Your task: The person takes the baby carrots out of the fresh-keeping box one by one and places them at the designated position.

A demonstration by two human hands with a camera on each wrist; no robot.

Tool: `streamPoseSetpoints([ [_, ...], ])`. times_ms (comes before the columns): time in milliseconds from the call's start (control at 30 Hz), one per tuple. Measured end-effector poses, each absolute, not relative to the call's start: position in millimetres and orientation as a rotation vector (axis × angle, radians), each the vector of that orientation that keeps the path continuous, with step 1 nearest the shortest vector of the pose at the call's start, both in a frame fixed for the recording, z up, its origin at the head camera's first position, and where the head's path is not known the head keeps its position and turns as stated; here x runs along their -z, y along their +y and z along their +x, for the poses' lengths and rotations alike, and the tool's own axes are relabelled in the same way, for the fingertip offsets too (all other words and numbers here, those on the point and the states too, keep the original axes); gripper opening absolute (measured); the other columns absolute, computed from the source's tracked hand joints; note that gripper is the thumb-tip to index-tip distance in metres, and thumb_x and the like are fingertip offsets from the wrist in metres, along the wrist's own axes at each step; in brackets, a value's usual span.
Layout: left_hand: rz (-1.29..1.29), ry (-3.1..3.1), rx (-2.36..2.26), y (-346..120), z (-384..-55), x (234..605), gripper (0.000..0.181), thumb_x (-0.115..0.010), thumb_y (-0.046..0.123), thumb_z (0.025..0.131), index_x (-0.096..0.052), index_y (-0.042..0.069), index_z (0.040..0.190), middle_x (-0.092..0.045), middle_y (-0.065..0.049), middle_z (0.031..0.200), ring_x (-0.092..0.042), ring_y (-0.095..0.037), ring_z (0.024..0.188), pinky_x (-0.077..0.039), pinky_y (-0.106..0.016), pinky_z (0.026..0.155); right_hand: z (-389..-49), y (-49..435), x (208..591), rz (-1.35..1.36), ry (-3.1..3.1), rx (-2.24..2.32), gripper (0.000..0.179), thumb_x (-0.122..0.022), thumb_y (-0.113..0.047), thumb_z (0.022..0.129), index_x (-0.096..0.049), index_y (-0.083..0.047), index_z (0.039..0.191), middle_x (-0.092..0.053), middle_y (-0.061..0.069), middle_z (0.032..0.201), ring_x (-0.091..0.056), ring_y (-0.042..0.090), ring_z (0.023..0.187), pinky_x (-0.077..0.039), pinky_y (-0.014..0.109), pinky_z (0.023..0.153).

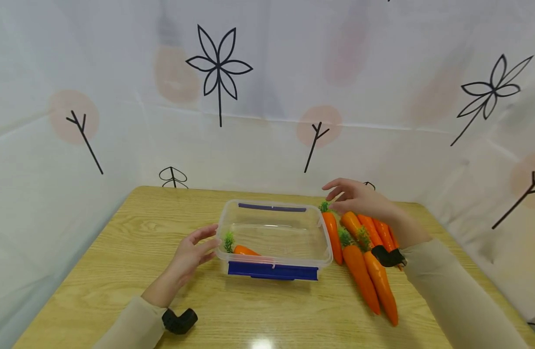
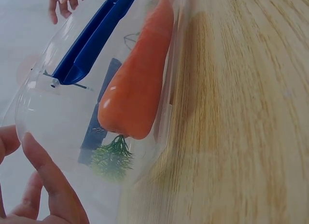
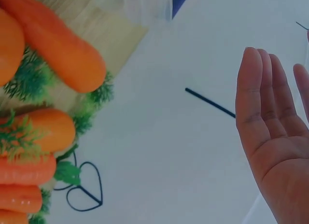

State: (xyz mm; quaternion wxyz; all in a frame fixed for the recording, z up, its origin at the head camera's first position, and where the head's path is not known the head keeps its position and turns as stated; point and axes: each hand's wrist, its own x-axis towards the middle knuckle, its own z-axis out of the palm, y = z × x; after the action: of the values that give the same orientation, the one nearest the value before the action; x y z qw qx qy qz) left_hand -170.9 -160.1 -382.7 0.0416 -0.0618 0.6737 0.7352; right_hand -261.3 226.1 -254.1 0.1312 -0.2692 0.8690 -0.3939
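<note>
A clear plastic box (image 1: 274, 259) with blue clips stands mid-table without a lid. Inside, along its near side, lies an orange toy carrot (image 2: 137, 79) with a green leafy top. My left hand (image 1: 193, 252) is at the box's left end, its fingertips right at the rim, fingers fairly straight. Over the far ends of several more carrots (image 1: 359, 276) to the right of the box, my right hand (image 1: 359, 198) hovers with loosely bent fingers and holds nothing. In the right wrist view its palm and fingers show, apart from the carrots.
One carrot (image 1: 333, 237) lies close along the box's right side. The wooden table (image 1: 119, 252) reaches back to a white cloth (image 1: 267, 87) with drawn flowers and branches, which also hangs along both sides.
</note>
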Motion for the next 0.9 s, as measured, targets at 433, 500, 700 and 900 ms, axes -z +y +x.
streamPoseSetpoints([
  [433, -0.176, 2.057, -2.249, -161.7, -170.6, 382.1, 0.048, -0.065, 0.009, 0.088, -0.049, 0.004, 0.133, -0.043, -0.013, 0.130, -0.055, -0.014, 0.091, -0.051, -0.026, 0.075, -275.6, 185.5, 258.4, -0.885, 2.439, 1.133, 0.042, -0.063, -0.015, 0.090, -0.048, -0.006, 0.129, -0.056, 0.017, 0.112, -0.061, 0.030, 0.088, -0.053, 0.042, 0.077],
  [500, -0.173, 2.059, -2.248, -162.0, -170.5, 382.1, 0.048, -0.065, 0.010, 0.088, -0.049, 0.004, 0.133, -0.043, -0.013, 0.130, -0.055, -0.014, 0.092, -0.051, -0.026, 0.075, -278.8, 179.2, 260.7, -0.903, 2.421, 1.132, 0.042, -0.063, -0.013, 0.090, -0.048, -0.005, 0.129, -0.056, 0.018, 0.112, -0.062, 0.027, 0.087, -0.052, 0.043, 0.077],
  [700, -0.179, 2.061, -2.248, -162.1, -172.2, 383.5, 0.047, -0.065, 0.009, 0.088, -0.050, 0.005, 0.132, -0.044, -0.012, 0.130, -0.056, -0.015, 0.092, -0.051, -0.026, 0.075, -290.2, 161.6, 271.3, -0.911, 2.345, 1.140, 0.042, -0.064, -0.014, 0.089, -0.049, -0.006, 0.128, -0.055, 0.021, 0.113, -0.062, 0.029, 0.090, -0.053, 0.041, 0.077],
  [900, -0.189, 2.053, -2.262, -162.9, -172.7, 384.6, 0.047, -0.066, 0.009, 0.087, -0.051, 0.005, 0.132, -0.044, -0.013, 0.129, -0.057, -0.015, 0.090, -0.052, -0.026, 0.074, -299.0, 143.3, 281.1, -0.927, 2.299, 1.112, 0.042, -0.064, -0.014, 0.089, -0.049, -0.007, 0.128, -0.054, 0.023, 0.115, -0.063, 0.026, 0.087, -0.052, 0.044, 0.078],
])
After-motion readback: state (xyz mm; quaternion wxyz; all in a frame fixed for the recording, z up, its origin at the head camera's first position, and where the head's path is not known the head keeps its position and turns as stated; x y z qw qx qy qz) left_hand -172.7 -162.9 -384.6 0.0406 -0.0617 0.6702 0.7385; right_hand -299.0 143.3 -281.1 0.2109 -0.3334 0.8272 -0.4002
